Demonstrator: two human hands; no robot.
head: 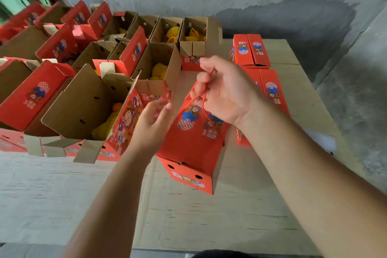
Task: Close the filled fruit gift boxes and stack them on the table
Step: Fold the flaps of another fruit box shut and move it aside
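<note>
closed gift box (pixel 194 144) — below right hand (pixel 224 92)

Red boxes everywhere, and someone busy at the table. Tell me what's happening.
A person is closing fruit gift boxes. The right hand pinches the red cord handle of a closed red box in front of them, while the left hand hovers open beside it. To the left, open boxes show fruit in yellow netting. Finished boxes sit at the far right of the table.

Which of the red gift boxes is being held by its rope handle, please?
The closed red box nearest the camera: the right hand grips its red rope handle; other boxes sit untouched.
</note>
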